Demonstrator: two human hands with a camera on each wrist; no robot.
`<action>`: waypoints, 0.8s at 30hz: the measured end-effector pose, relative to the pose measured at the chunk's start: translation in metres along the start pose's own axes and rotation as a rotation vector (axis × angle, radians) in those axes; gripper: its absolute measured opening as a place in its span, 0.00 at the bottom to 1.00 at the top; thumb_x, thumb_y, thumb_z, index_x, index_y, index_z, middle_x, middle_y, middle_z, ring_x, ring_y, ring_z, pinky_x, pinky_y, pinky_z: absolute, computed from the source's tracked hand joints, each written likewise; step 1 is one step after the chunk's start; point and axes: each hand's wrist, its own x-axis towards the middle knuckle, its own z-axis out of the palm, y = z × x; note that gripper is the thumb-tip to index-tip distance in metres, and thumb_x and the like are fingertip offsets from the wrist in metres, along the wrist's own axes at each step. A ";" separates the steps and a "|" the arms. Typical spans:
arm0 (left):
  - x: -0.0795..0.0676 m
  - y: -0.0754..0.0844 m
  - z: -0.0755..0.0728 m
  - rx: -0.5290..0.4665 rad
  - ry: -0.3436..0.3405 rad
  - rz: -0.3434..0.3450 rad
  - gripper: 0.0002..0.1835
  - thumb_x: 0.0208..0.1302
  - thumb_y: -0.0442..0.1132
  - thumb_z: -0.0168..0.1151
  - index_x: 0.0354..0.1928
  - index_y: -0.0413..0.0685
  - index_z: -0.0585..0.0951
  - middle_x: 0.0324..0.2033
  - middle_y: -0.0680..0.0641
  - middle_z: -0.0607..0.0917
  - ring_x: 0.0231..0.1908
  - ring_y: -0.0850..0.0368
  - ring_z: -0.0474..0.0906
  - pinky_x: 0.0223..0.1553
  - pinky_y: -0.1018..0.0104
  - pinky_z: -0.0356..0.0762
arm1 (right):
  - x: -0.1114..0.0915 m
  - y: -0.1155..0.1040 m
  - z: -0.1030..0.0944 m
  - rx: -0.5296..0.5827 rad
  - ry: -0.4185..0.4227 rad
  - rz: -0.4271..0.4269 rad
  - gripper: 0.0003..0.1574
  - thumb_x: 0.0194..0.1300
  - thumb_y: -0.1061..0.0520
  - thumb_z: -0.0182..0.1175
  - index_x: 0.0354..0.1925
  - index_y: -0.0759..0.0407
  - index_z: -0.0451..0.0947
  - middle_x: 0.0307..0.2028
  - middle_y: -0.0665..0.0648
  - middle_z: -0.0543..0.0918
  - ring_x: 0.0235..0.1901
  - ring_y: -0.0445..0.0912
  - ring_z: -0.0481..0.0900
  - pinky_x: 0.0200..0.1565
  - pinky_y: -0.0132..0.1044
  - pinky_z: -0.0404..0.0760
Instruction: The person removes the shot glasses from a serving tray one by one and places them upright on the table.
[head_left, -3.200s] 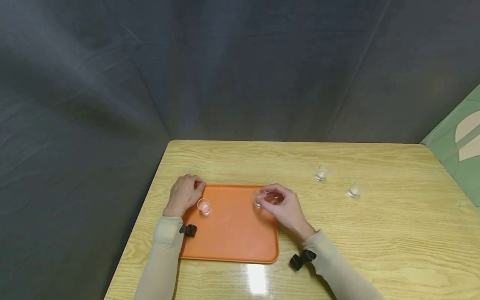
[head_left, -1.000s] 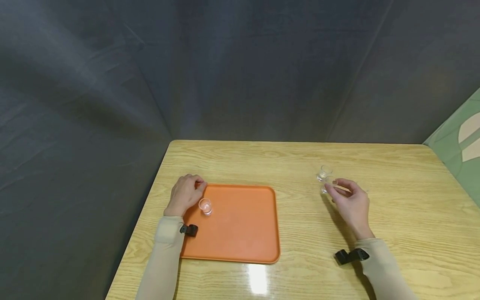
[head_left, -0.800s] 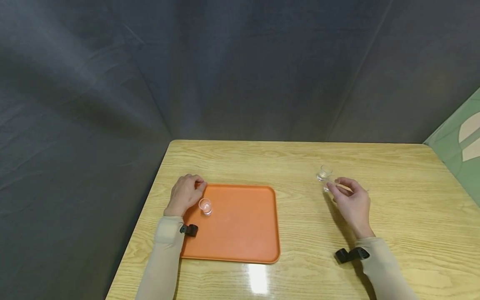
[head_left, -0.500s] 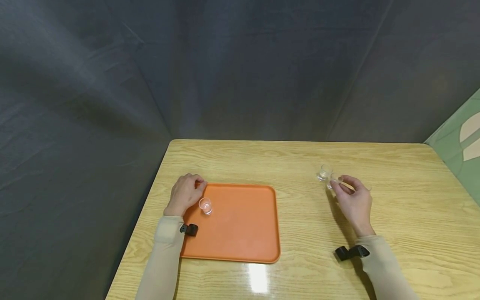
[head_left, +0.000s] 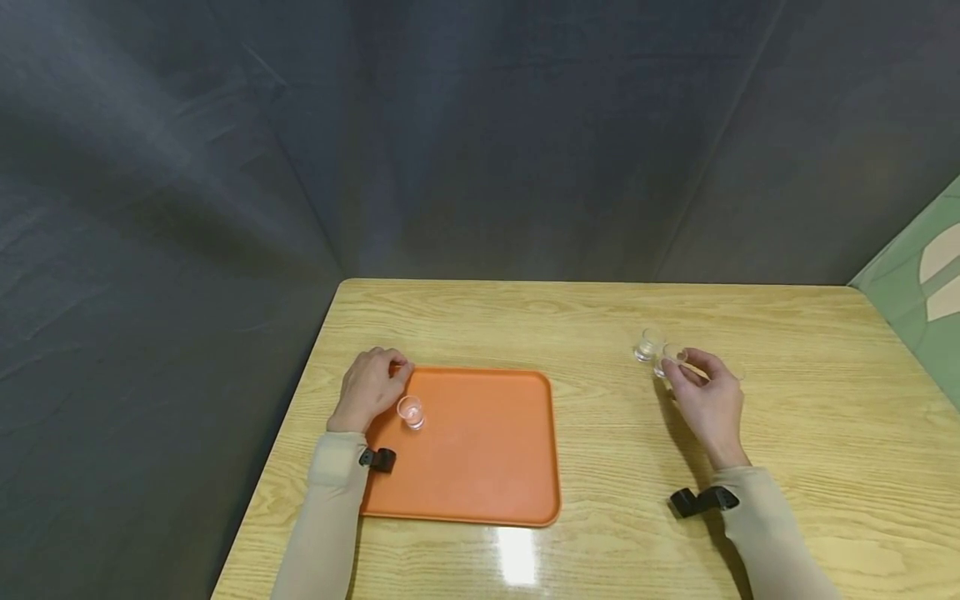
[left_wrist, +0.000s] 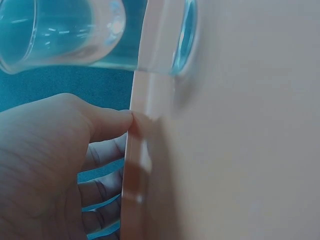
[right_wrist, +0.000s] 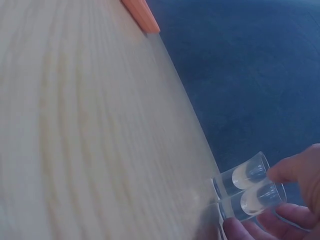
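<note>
In the head view my left hand (head_left: pixel 369 390) is at the far left corner of an orange tray (head_left: pixel 480 450). The left wrist view has its thumb and fingers pinching the tray's rim. One clear shot glass (head_left: pixel 411 413) stands upright on the tray near that hand. Over on the table, right of the tray, my right hand (head_left: pixel 707 404) grips a second clear shot glass (head_left: pixel 661 367) between thumb and fingers. Directly beside it stands another shot glass (head_left: pixel 648 345); the right wrist view shows the two close together, bases at the tabletop. Whether they touch, I cannot tell.
Behind my right hand a faint rim of a further glass (head_left: pixel 738 372) shows, mostly hidden. A wood-grain table (head_left: pixel 495 321) carries everything, with a dark curtain (head_left: pixel 495 150) behind and on the left. Green patterned fabric (head_left: pixel 930 275) hangs at the right.
My right hand has carried its shot glass from the tray's far right corner to beside the glass on the table, then slightly farther back. My left hand has stayed at the tray corner.
</note>
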 end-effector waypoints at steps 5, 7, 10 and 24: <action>0.001 0.000 0.000 -0.001 0.002 0.000 0.15 0.76 0.49 0.64 0.51 0.47 0.89 0.42 0.43 0.86 0.46 0.43 0.80 0.45 0.50 0.78 | 0.000 -0.003 0.000 -0.005 0.000 0.013 0.35 0.74 0.50 0.65 0.71 0.66 0.74 0.67 0.69 0.79 0.37 0.15 0.75 0.35 0.19 0.82; 0.001 0.000 0.000 0.000 0.001 -0.001 0.15 0.77 0.49 0.64 0.51 0.47 0.89 0.42 0.43 0.86 0.46 0.44 0.80 0.45 0.50 0.78 | -0.001 -0.004 -0.001 -0.009 -0.004 0.011 0.35 0.75 0.50 0.64 0.72 0.66 0.73 0.67 0.69 0.79 0.38 0.16 0.75 0.36 0.18 0.82; 0.000 0.000 0.000 -0.001 -0.002 -0.004 0.15 0.77 0.49 0.63 0.51 0.47 0.89 0.42 0.43 0.86 0.46 0.44 0.80 0.45 0.50 0.77 | -0.002 -0.006 -0.002 -0.036 -0.003 0.008 0.35 0.75 0.49 0.64 0.73 0.64 0.73 0.67 0.68 0.80 0.42 0.20 0.75 0.38 0.17 0.81; -0.001 0.001 -0.002 -0.005 -0.006 -0.003 0.15 0.77 0.49 0.64 0.52 0.47 0.89 0.44 0.42 0.87 0.48 0.42 0.81 0.48 0.47 0.80 | -0.018 -0.018 0.014 -0.136 0.136 -0.390 0.23 0.68 0.63 0.68 0.59 0.68 0.83 0.56 0.67 0.86 0.49 0.55 0.83 0.39 0.13 0.75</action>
